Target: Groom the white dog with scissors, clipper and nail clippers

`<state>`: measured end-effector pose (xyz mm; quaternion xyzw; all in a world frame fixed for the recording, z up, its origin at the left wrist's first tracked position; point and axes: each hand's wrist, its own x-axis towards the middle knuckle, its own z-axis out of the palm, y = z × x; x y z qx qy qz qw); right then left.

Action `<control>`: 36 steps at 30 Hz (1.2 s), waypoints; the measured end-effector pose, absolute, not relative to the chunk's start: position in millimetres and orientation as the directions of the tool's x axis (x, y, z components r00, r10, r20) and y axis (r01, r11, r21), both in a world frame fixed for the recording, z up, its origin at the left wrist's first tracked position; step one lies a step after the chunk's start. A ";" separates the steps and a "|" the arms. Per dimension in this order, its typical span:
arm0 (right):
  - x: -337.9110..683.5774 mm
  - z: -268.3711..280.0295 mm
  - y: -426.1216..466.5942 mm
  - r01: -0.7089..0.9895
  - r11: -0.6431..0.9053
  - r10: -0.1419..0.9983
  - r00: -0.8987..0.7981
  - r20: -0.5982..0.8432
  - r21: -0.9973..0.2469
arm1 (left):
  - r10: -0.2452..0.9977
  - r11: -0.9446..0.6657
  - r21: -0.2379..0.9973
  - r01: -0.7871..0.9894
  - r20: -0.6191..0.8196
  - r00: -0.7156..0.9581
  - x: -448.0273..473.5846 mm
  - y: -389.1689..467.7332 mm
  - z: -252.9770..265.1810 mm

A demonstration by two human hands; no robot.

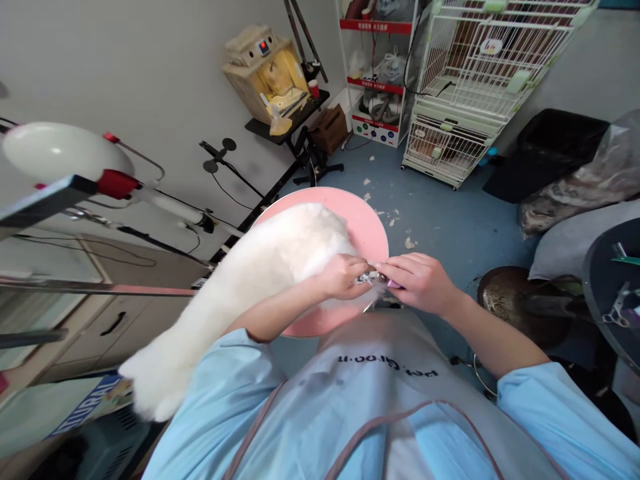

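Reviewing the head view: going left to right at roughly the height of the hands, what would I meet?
Black drawer handle → white-furred animal → left hand → right hand → dark round tray with scissors on it.

2 hands [425, 283] – 1 wht animal [280, 250], 1 pink tbl [373, 233] – 1 cdbd box [330, 130]

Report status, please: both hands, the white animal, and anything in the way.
Left hand beside animal, grip unclear. Right hand holding small pink item. Animal on pink table. Left forearm partly blocks view of animal.
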<state>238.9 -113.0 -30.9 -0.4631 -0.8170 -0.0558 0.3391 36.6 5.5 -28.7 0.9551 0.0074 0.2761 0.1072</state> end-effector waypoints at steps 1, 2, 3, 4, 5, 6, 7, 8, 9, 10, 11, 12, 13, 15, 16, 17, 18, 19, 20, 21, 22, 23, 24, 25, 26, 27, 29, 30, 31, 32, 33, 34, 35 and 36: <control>238.9 -30.1 -113.2 0.791 0.563 0.731 -0.342 0.591 -0.238 | 0.071 -0.975 0.215 -0.054 0.531 0.845 36.8 5.5 -28.6; 238.9 -29.3 -113.4 0.790 0.560 0.742 -0.343 0.576 -0.250 | 0.067 -0.973 0.223 -0.064 0.536 0.842 37.1 5.6 -28.3; 238.8 -28.5 -113.7 0.790 0.556 0.751 -0.345 0.563 -0.257 | 0.064 -0.970 0.230 -0.074 0.541 0.839 37.3 5.7 -27.8; 238.8 -27.8 -114.0 0.791 0.554 0.756 -0.347 0.555 -0.260 | 0.062 -0.968 0.235 -0.082 0.544 0.837 37.5 5.9 -27.2; 238.7 -27.3 -114.4 0.792 0.553 0.757 -0.347 0.554 -0.258 | 0.061 -0.967 0.239 -0.085 0.546 0.836 37.6 6.0 -26.6; 238.6 -27.1 -114.7 0.794 0.553 0.755 -0.349 0.556 -0.253 | 0.060 -0.967 0.241 -0.087 0.545 0.836 37.6 6.2 -26.0; 238.5 -27.2 -114.9 0.796 0.554 0.750 -0.349 0.561 -0.245 | 0.062 -0.967 0.241 -0.085 0.543 0.838 37.5 6.2 -25.6; 238.5 -27.7 -115.0 0.798 0.555 0.744 -0.350 0.569 -0.235 | 0.064 -0.967 0.241 -0.081 0.539 0.840 37.4 6.3 -25.2; 238.6 -28.6 -114.9 0.800 0.557 0.736 -0.351 0.579 -0.223 | 0.066 -0.967 0.241 -0.077 0.534 0.843 37.1 6.4 -25.0; 238.6 -29.9 -114.5 0.800 0.560 0.727 -0.351 0.590 -0.214 | 0.067 -0.968 0.241 -0.074 0.529 0.846 36.8 6.5 -25.0; 238.7 -31.6 -113.7 0.800 0.563 0.719 -0.349 0.601 -0.209 | 0.067 -0.967 0.243 -0.073 0.525 0.848 36.4 6.8 -25.2; 238.8 -33.5 -112.7 0.798 0.564 0.711 -0.340 0.615 -0.211 | 0.067 -0.967 0.244 -0.074 0.522 0.850 35.9 7.1 -25.5; 238.7 -35.5 -111.3 0.798 0.561 0.708 -0.322 0.629 -0.222 | 0.068 -0.967 0.245 -0.072 0.521 0.851 35.5 7.5 -25.9; 237.8 -39.9 -108.3 0.808 0.523 0.716 -0.244 0.654 -0.270 | 0.076 -0.968 0.243 -0.062 0.521 0.850 34.6 8.7 -26.9; 236.9 -42.3 -106.9 0.818 0.488 0.726 -0.186 0.663 -0.305 | 0.082 -0.969 0.242 -0.057 0.526 0.847 34.3 9.3 -27.3; 235.6 -45.0 -105.8 0.825 0.450 0.733 -0.124 0.668 -0.341 | 0.086 -0.969 0.240 -0.053 0.533 0.842 34.1 10.0 -27.6; 234.0 -48.2 -105.0 0.829 0.416 0.736 -0.067 0.673 -0.373 | 0.089 -0.970 0.238 -0.051 0.544 0.835 34.0 10.6 -27.6; 232.2 -51.9 -104.7 0.831 0.391 0.734 -0.022 0.678 -0.396 | 0.089 -0.970 0.236 -0.054 0.555 0.827 34.0 11.1 -27.4; 230.1 -56.0 -104.8 0.830 0.379 0.728 0.005 0.685 -0.409 | 0.085 -0.970 0.235 -0.062 0.567 0.819 34.1 11.5 -26.8; 228.1 -60.4 -105.1 0.828 0.379 0.719 0.017 0.695 -0.413 | 0.081 -0.970 0.233 -0.070 0.580 0.811 34.3 11.7 -25.9; 226.0 -64.8 -105.5 0.824 0.391 0.707 0.016 0.707 -0.410 | 0.079 -0.970 0.231 -0.076 0.595 0.800 34.5 11.8 -24.8; 224.1 -68.8 -105.7 0.820 0.408 0.694 0.008 0.720 -0.401 | 0.080 -0.970 0.230 -0.080 0.612 0.787 34.6 11.7 -23.6; 222.3 -72.1 -105.6 0.815 0.430 0.678 -0.008 0.735 -0.388 | 0.086 -0.970 0.229 -0.079 0.631 0.771 34.7 11.4 -22.3; 220.6 -74.4 -105.2 0.810 0.454 0.661 -0.026 0.750 -0.372 | 0.099 -0.971 0.230 -0.071 0.650 0.753 34.7 11.1 -21.1; 219.0 -75.5 -104.3 0.805 0.476 0.641 -0.043 0.767 -0.353 | 0.115 -0.970 0.234 -0.060 0.667 0.736 34.5 10.6 -20.1; 217.6 -75.7 -103.0 0.803 0.495 0.620 -0.057 0.783 -0.333 | 0.131 -0.970 0.240 -0.049 0.679 0.722 34.3 10.1 -19.3; 215.4 -73.7 -99.8 0.801 0.516 0.585 -0.073 0.808 -0.302 | 0.155 -0.966 0.256 -0.037 0.689 0.708 33.5 9.2 -18.3; 214.6 -72.1 -98.1 0.803 0.521 0.572 -0.077 0.817 -0.290 | 0.163 -0.963 0.266 -0.036 0.688 0.707 33.1 8.8 -18.1; 214.0 -70.6 -96.6 0.805 0.524 0.564 -0.082 0.822 -0.279 | 0.170 -0.961 0.275 -0.037 0.685 0.708 32.7 8.5 -17.9; 213.7 -69.4 -95.4 0.807 0.525 0.558 -0.088 0.825 -0.269 | 0.176 -0.958 0.284 -0.036 0.682 0.710 32.3 8.4 -17.8; 213.6 -68.6 -94.5 0.810 0.526 0.554 -0.094 0.827 -0.260 | 0.184 -0.955 0.294 -0.033 0.679 0.711 31.9 8.3 -17.8; 213.8 -68.3 -93.8 0.813 0.524 0.554 -0.099 0.827 -0.254 | 0.191 -0.952 0.304 -0.033 0.677 0.711 31.6 8.3 -17.9; 214.1 -68.3 -93.5 0.816 0.520 0.557 -0.102 0.824 -0.251 | 0.197 -0.949 0.313 -0.034 0.675 0.711 31.3 8.3 -18.0; 214.5 -68.7 -93.4 0.819 0.515 0.565 -0.103 0.819 -0.252 | 0.202 -0.946 0.321 -0.035 0.674 0.711 31.1 8.4 -18.2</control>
